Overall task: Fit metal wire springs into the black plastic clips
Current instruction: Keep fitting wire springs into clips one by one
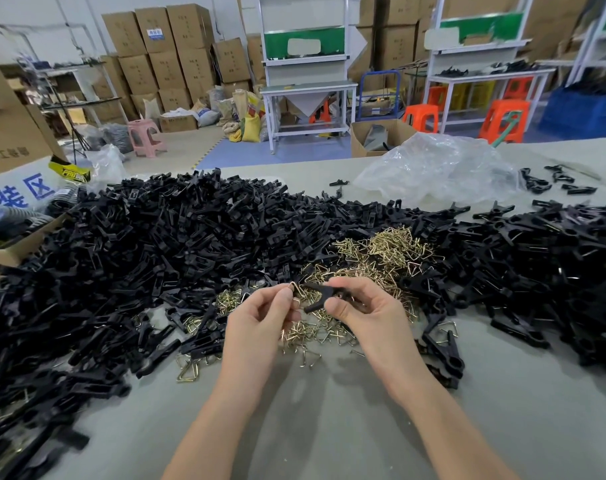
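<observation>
Presently the left hand [260, 317] pinches a bent brass-coloured wire spring [297, 289] against the black forked plastic clip [320, 295] gripped by the right hand [363, 313]; misalignment risks the spring slipping free.

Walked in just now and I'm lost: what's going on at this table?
A person is assembling clips. The left hand pinches a wire spring at the end of a black clip gripped by the right hand. Loose springs lie on the table below the hands, with heaps of black clips around them.

Head-worn camera looks forward and down, close over the table [329, 427]; warehouse beyond.
</observation>
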Demonstrator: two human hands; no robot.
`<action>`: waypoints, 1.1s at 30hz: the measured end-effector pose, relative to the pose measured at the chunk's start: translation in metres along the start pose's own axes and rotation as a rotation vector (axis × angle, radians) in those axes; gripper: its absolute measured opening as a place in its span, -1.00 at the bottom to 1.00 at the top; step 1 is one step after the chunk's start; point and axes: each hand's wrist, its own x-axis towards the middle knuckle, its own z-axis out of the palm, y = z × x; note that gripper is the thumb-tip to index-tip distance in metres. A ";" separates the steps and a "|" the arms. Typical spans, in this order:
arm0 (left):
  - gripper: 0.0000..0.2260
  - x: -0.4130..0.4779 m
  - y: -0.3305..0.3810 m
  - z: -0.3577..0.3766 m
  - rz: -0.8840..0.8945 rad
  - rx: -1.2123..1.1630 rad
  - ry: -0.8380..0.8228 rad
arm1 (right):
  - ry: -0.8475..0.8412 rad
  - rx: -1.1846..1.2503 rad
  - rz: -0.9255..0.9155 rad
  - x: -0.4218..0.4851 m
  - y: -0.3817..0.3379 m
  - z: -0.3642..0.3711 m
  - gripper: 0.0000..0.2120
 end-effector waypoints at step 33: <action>-0.69 -0.013 -0.003 0.016 -0.022 0.107 -0.109 | -0.034 -0.448 -0.173 -0.009 0.010 0.010 -0.67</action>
